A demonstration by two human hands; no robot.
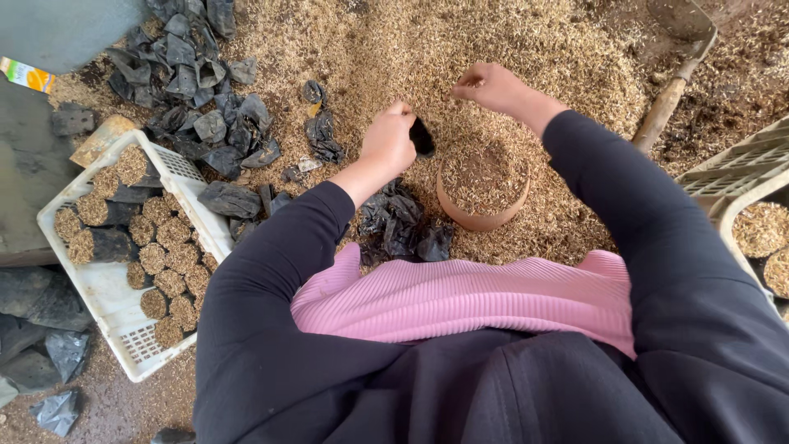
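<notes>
Two bare hands show, the left hand [388, 141] and the right hand [491, 86]. One round terracotta-coloured pot [482, 215] stands on one broad heap of pale straw-like husk [411, 41]. One small black plastic bag [422, 137] sits at the left hand. White slatted plastic crates number two: one white crate on the left [111, 288] and one at the right edge [740, 177]. The left crate holds roughly fifteen husk-filled black bags [156, 256]; an exact count is not possible. Two more filled bags [760, 230] show in the right crate. One wooden-handled shovel [670, 94] lies on the heap. Empty crumpled black bags [185, 74] are too many and too overlapped to count.
</notes>
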